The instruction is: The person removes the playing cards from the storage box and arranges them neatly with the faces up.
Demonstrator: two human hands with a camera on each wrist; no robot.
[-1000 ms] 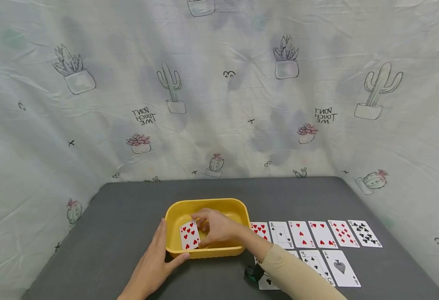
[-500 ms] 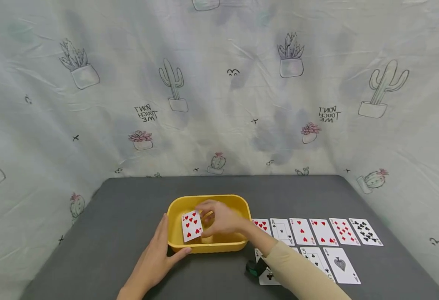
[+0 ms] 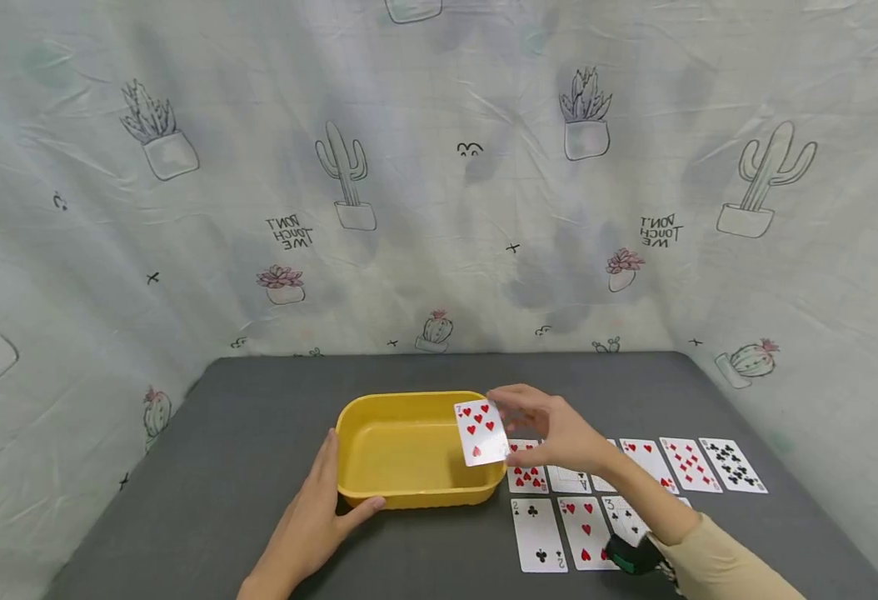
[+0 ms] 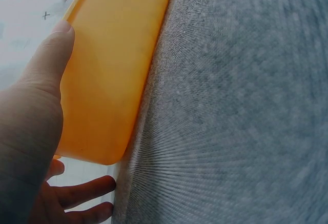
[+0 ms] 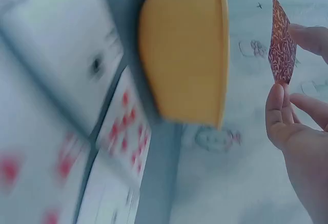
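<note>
Right hand lifted card out, left hand bracing tub

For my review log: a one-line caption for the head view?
Right hand lifts a seven of hearts beside a yellow tub steadied by the left hand.

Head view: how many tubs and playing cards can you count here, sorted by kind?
Tub: 1
Held card, in the right hand: 1
Table cards, lying face up in two rows, some partly hidden under the arm: 10
Total: 12
</note>
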